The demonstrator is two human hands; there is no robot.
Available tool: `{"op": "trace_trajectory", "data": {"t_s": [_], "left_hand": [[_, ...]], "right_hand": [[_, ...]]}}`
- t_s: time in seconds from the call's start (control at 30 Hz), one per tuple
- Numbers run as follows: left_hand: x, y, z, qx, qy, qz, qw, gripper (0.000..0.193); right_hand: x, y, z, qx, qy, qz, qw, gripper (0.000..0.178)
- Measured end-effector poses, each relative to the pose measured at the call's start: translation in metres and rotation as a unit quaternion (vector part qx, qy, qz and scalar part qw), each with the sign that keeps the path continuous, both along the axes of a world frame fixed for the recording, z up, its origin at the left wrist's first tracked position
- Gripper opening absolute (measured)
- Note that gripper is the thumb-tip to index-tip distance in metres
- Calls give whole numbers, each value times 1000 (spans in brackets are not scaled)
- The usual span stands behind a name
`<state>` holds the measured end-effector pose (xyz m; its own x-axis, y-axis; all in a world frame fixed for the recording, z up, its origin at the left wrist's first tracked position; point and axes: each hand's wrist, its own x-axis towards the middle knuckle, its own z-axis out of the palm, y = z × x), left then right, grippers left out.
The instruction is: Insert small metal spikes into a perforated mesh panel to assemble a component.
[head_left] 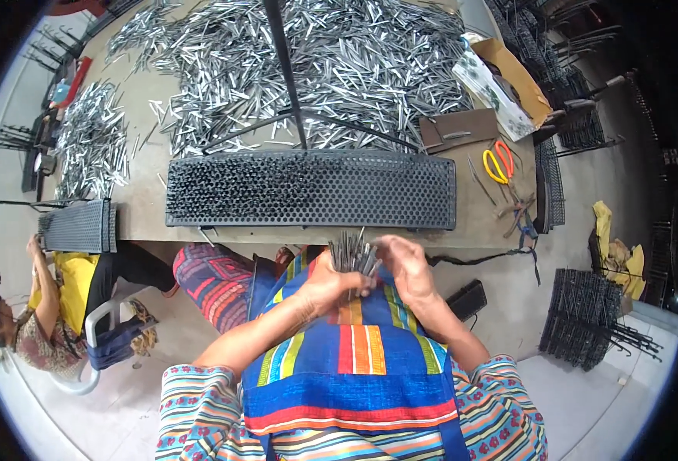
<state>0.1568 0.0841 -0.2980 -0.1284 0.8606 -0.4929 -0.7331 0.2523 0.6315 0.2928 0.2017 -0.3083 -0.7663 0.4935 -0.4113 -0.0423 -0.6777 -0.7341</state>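
Note:
My left hand point(325, 283) is wrapped round a bundle of thin dark metal strips point(350, 253), which stand upright above the fist. Close against the bundle's right side is my right hand point(405, 265); its fingers are blurred, and whether they pinch a strip I cannot make out. Just beyond both hands, at the table's near edge, lies a long black perforated rack point(354, 188) full of round holes. Dark pieces fill the holes over its left part, while the holes to the right show bare. A thin black rod point(287, 69) rises from the rack's far side.
Loose silvery strips point(316, 69) heap across the table point(143, 223). At right lie scissors point(499, 163) with yellow and red handles, a brown flat piece point(458, 129) and an opened carton point(512, 88). A co-worker point(43, 323) sits at left by another rack point(78, 225). Black racks point(585, 315) stand at right.

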Motion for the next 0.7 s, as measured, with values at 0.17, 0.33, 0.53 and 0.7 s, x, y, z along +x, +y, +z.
{"op": "trace_trajectory", "data": {"t_s": [0.17,0.33,0.53,0.7], "left_hand": [[-2,13,-1,-45,34,29,998,15],[-3,24,-2,-104,38,68,992,17],[-14,26,-14,-131,57,120,982,14],[-21,21,-21,-134,43,95,985,13]], "right_hand": [[-4,-2,-8,106,-111,-37,987,11],[-9,1,-13,111,-129,-43,984,11],[-25,19,-20,129,-82,-179,972,4],[-54,48,-26,256,-61,-184,947,10]]}}
